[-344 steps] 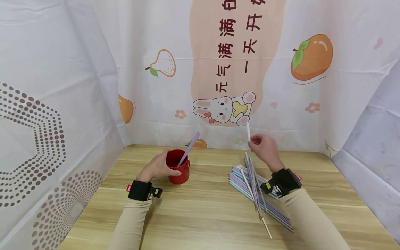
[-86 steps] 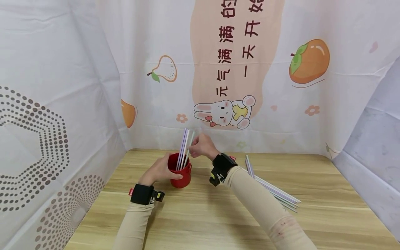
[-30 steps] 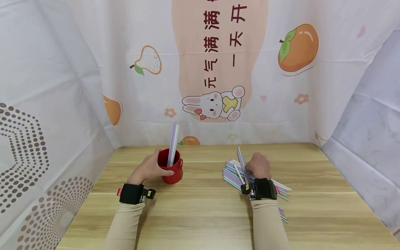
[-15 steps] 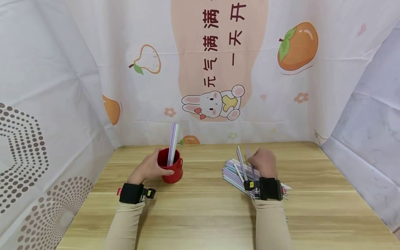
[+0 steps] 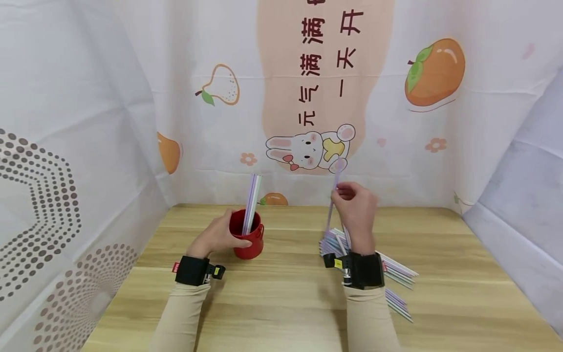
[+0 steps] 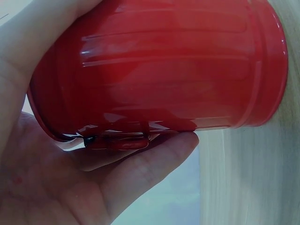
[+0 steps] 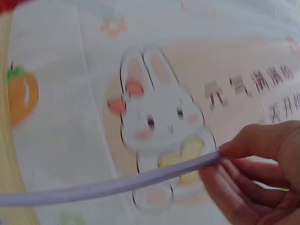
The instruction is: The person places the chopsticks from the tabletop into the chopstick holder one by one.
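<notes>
My left hand (image 5: 220, 235) grips a small red bucket (image 5: 249, 250) by its side, thumb in front and fingers behind. In the left wrist view, the bucket's ribbed wall (image 6: 164, 70) fills most of the picture, with fingers (image 6: 150, 168) along it. Several purple, white and pale green straws (image 5: 251, 203) lean upright inside the bucket. Above the straw pile (image 5: 398, 270), my right hand (image 5: 358, 210) pinches one purple straw (image 5: 330, 215) between thumb and fingertips. That purple straw (image 7: 117, 185) crosses the right wrist view. The right wrist and forearm hide part of the pile.
Loose straws lie fanned out on the wooden table (image 5: 272, 303), to the right of the bucket. A white printed cloth (image 5: 211, 137) hangs behind the table, and another patterned cloth (image 5: 101, 195) stands along the left side.
Over the earlier frames, straws in the bucket have increased and the pile has shrunk. In the last half second my right hand has risen from the pile with a purple straw; the left stays put.
</notes>
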### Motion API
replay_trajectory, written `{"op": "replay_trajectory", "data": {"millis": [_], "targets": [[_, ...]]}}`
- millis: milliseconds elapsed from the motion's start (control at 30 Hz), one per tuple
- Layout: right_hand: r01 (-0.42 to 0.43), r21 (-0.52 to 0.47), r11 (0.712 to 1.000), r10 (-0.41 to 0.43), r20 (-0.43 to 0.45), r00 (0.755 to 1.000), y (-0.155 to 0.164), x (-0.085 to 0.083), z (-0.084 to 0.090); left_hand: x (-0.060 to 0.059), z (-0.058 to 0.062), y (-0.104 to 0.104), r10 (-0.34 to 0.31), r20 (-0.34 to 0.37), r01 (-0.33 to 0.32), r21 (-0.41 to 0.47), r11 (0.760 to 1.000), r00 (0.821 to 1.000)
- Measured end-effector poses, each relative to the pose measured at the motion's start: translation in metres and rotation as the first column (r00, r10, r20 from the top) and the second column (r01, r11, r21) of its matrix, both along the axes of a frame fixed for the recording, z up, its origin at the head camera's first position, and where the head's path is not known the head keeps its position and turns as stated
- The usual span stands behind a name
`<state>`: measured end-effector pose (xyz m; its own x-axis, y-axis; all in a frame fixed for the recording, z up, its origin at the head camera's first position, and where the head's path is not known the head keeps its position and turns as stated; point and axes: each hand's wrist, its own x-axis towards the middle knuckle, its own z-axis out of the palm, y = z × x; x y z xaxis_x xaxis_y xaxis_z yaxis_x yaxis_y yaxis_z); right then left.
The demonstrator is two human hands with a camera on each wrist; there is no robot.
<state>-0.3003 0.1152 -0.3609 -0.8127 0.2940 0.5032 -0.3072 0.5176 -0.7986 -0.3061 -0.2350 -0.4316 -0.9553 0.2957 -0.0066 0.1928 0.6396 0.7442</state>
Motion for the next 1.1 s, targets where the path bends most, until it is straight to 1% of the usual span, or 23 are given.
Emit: {"op": "replay_trajectory", "data": {"millis": [67,167,333,467,600,667,767,967,1033,1100], "targets": [[-0.046,-0.059,0.997,0.041,-0.084,0.996,-0.018,-0.005,0.001,-0.001,0.0,0.0,-0.003,0.0,0.003,0.009,1.0,1.0],[-0.105,-0.132,0.986,0.081,-0.173,0.982,-0.039,-0.009,0.002,-0.001,-0.002,0.003,-0.012,-0.007,0.012,0.018,1.0,1.0],[-0.173,-0.219,0.96,0.111,-0.269,0.957,-0.065,-0.012,0.002,-0.002,-0.006,0.009,-0.02,-0.002,0.02,0.015,1.0,1.0],[-0.256,-0.259,0.931,0.166,-0.322,0.932,-0.086,-0.015,0.0,-0.001,-0.006,0.009,-0.005,-0.002,0.005,0.007,1.0,1.0],[-0.326,-0.284,0.902,0.218,-0.352,0.91,-0.105,-0.02,-0.003,0.0,-0.003,0.001,0.016,-0.018,-0.016,0.009,1.0,1.0],[-0.343,-0.289,0.894,0.232,-0.355,0.905,-0.108,-0.021,-0.005,0.0,-0.003,0.001,0.013,-0.024,-0.012,0.009,1.0,1.0],[-0.355,-0.289,0.889,0.244,-0.357,0.902,-0.112,-0.021,-0.008,0.0,-0.004,0.001,0.006,-0.029,-0.006,0.003,1.0,1.0],[-0.34,-0.332,0.88,0.192,-0.407,0.893,-0.115,-0.02,-0.009,0.0,-0.003,0.002,-0.009,-0.027,0.009,0.004,1.0,1.0],[-0.349,-0.321,0.881,0.204,-0.408,0.89,-0.118,-0.021,-0.011,0.0,-0.002,0.002,-0.009,-0.034,0.01,0.002,1.0,0.999],[-0.368,-0.284,0.885,0.242,-0.393,0.887,-0.122,-0.022,-0.015,0.0,-0.002,0.002,-0.004,-0.038,0.004,-0.003,1.0,0.999]]}}
